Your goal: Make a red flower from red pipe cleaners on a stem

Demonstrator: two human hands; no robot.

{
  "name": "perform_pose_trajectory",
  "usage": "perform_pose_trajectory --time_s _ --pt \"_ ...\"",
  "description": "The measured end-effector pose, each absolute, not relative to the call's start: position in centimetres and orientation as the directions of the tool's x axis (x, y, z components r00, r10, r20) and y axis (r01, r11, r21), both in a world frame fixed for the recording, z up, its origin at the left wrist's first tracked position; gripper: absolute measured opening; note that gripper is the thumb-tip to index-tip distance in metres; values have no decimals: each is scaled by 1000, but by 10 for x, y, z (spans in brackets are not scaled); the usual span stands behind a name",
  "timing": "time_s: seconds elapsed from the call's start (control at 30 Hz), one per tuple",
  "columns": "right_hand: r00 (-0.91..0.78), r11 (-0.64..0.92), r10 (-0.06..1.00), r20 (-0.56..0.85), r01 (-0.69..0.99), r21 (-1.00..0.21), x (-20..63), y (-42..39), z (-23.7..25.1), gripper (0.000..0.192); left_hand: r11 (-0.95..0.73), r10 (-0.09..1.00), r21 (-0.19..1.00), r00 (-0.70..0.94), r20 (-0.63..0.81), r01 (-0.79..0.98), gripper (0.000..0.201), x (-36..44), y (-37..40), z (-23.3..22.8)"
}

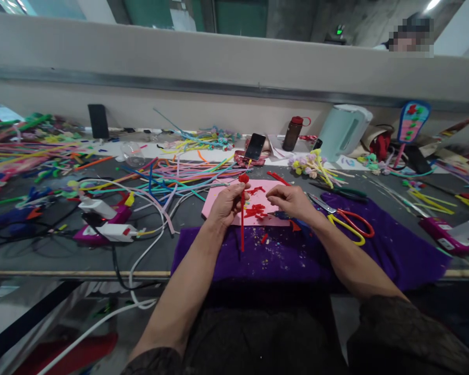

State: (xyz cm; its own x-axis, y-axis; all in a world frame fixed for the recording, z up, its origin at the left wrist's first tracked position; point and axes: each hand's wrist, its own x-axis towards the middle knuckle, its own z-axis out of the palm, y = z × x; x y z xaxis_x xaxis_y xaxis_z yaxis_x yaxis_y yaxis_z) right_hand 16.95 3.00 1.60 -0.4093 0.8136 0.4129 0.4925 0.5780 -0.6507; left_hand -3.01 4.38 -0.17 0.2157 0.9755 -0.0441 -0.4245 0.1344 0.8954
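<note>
My left hand [228,203] is closed on a red pipe cleaner [242,234], held upright with a round red tuft [243,178] at its top. To its right, my right hand [291,200] is curled with thumb and fingertips together; anything between them is too small to make out. Both hands are over a pink board [214,200], where short red cut pieces [257,210] lie in small piles. Partly hidden under my right hand is a dark blue tool with an orange part [295,225]. Scissors [354,221] with red and yellow handles lie by my right forearm.
A purple cloth [203,255] with scattered bits covers the table's front. Loose pipe cleaners [187,174] spread leftward, near power strips [105,229] and white cables. A phone [255,146], a brown bottle [293,134] and a pale green kettle [346,130] stand behind.
</note>
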Motion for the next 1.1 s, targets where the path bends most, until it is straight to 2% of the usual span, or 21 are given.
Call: perform_pose_trajectory --time_s 0.17,0.27,0.33,0.43,0.5,0.53,0.6,0.67,0.83,0.9,0.97,1.03,1.1 --pt "-318 444 889 331 413 -795 178 27 27 26 119 981 901 192 -40 -418 30 -33 45 -3" --pt "-276 387 917 289 435 -813 198 18 30 32 105 983 906 180 -33 -409 31 -33 46 -5" --pt "-257 375 926 276 559 -739 216 7 26 31 101 982 909 184 -27 -404 31 -33 46 -4" --pt "-179 307 940 289 811 -498 240 -13 12 29 101 981 908 193 -22 -406 30 -32 44 -2" --pt "-136 214 961 240 916 -340 250 -25 1 30 99 980 910 197 -20 -404 29 -31 43 0" --pt "-144 196 973 182 932 -307 252 -29 -4 32 100 980 912 199 -21 -397 29 -31 42 0" --pt "-189 197 980 58 934 -299 252 -34 -11 37 104 979 919 200 -29 -379 30 -30 41 0" --pt "-199 188 980 0 927 -324 248 -35 -15 42 111 979 923 198 -39 -367 30 -30 41 0" --pt "-116 110 993 2 941 -319 239 -24 -21 44 127 979 920 198 -55 -371 31 -29 39 1" --pt "-93 86 996 1 917 -389 241 -21 -25 37 127 981 919 187 -60 -374 33 -29 38 2" --pt "-59 42 998 -14 838 -545 245 -19 -28 30 129 982 915 178 -64 -382 34 -29 39 2" --pt "-22 -27 998 -57 676 -736 250 -20 -29 26 131 982 911 177 -65 -392 34 -30 39 1" --pt "-34 -85 993 -110 438 -895 252 -21 -26 22 134 981 909 180 -67 -394 33 -31 39 1"
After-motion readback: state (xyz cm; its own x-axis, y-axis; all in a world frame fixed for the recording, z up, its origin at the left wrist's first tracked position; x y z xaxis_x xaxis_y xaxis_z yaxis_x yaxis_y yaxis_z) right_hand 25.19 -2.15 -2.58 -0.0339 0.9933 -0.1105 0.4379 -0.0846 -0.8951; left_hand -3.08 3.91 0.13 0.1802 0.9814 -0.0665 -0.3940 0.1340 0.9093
